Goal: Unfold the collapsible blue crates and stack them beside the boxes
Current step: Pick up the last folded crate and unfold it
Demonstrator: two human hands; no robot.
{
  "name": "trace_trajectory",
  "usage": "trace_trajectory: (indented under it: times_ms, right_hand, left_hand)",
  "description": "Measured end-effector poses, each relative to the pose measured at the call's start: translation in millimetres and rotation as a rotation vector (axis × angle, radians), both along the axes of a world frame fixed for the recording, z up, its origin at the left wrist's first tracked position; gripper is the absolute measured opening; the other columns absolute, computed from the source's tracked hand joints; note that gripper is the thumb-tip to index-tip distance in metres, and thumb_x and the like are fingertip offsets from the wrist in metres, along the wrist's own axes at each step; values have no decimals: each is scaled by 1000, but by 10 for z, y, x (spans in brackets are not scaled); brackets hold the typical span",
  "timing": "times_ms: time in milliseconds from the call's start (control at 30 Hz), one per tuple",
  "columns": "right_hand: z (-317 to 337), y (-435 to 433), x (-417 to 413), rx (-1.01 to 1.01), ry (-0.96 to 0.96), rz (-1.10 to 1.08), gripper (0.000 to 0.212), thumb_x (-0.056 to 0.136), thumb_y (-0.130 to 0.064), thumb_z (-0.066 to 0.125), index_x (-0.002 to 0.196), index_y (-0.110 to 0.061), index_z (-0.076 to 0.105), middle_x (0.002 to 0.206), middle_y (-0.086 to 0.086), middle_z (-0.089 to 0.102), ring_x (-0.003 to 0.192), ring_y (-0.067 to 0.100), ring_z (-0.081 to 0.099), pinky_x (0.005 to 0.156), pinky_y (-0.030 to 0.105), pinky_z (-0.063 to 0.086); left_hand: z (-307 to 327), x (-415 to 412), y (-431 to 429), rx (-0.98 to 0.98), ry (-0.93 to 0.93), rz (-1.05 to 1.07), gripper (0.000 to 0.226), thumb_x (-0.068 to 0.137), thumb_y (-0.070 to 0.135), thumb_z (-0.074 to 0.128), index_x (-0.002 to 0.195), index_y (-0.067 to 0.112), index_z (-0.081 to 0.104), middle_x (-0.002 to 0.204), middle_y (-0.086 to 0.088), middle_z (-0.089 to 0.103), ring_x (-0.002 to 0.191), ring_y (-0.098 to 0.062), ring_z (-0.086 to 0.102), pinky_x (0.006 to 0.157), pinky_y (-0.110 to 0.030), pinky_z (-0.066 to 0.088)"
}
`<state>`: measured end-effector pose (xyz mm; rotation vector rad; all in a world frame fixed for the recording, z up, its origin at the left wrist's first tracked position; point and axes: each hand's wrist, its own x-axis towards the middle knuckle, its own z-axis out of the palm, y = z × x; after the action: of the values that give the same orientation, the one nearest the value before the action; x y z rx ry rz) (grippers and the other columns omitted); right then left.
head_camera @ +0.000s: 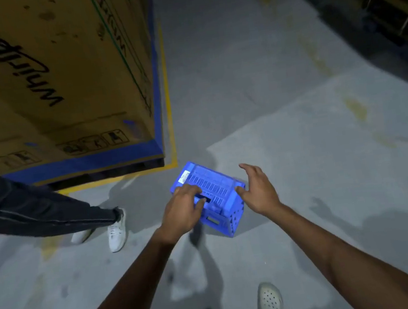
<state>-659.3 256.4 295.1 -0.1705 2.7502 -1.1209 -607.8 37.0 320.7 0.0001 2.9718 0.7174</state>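
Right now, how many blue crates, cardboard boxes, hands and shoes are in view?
Blue crate: 1
Cardboard box: 1
Hands: 2, left hand and right hand
Shoes: 3, two white sneakers, one perforated clog
Total: 7

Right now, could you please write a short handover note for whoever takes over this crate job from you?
Left hand: grip on the near edge of the blue crate, fingers curled by its handle slot.
Right hand: open, at the crate's right side, thumb at its edge.
The crate is above the concrete floor, tilted; whether it is fully unfolded is unclear.
The cardboard box stands ahead on the left; no stacked crates in view.
Another person's legs are on the left.
Left: finish unfolding, then stack beside the box.
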Motion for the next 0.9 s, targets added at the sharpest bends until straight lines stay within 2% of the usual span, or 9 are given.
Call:
trace_trajectory:
  times_ms: [167,300,433,500,600,667,733,833,900]
  right_hand:
    - [-844,-318,116,38,-204,-151,62,83,-22,67,140,-14,43,135,14,48,125,33,47,102,41,41]
    - [-1439,-527,200,154,-283,-126,63,84,-24,65,142,-16,40,137,13,45,124,34,47,100,41,43]
    - [-1880,-636,111,247,-317,-101,61,85,-26,64,141,-18,42,140,10,43,125,33,46,100,40,43]
    - [-2081,-687,31,285,-332,-90,59,86,-27,63,141,-19,42,141,8,42,125,31,45,100,41,44]
    - [-2386,-760,-114,339,-304,-23,61,85,-27,64,141,-20,41,145,7,38,128,30,40,101,41,43]
    - [-2602,-806,-213,401,-260,54,70,84,-30,65,146,-20,34,154,10,27,138,31,29,106,42,38]
    - [-2824,-861,-325,502,-222,160,85,84,-36,67,153,-22,19,162,12,7,148,31,9,115,44,27]
    - [-3113,-969,-501,655,-195,299,102,83,-48,67,155,-24,-1,160,13,-20,147,32,-18,120,51,5]
    - [-3328,-1050,-561,694,-196,320,112,78,-57,67,154,-25,-9,157,15,-26,144,35,-25,117,57,0]
  left_hand:
    - [-861,-180,-206,29,-148,-37,32,89,26,61,117,11,58,120,-10,58,116,-32,52,95,-39,45]
    - [-1604,-269,-319,24,-277,-38,38,86,30,61,120,13,55,124,-9,54,116,-32,49,96,-43,45]
    - [-2124,-400,-322,-6,-307,-107,38,87,28,57,121,14,52,126,-9,50,116,-33,46,97,-43,44]
    - [-2351,-502,-310,-31,-312,-140,41,88,28,57,126,13,50,130,-9,47,121,-32,42,98,-43,44]
    - [-2702,-678,-310,-129,-302,-211,53,90,31,57,138,13,41,148,-11,33,140,-30,26,109,-45,37]
    - [-2908,-792,-317,-200,-303,-259,65,91,32,57,147,13,31,158,-13,18,147,-31,12,117,-46,26]
    - [-3113,-893,-343,-270,-310,-310,75,91,33,58,152,13,19,161,-14,9,149,-31,4,121,-46,14]
    - [-3429,-937,-402,-361,-367,-365,89,89,35,56,155,12,2,162,-16,-5,149,-31,-7,121,-48,4]
    - [-3632,-896,-380,-425,-359,-366,96,85,35,56,154,12,-6,161,-18,-13,148,-34,-13,120,-51,0]
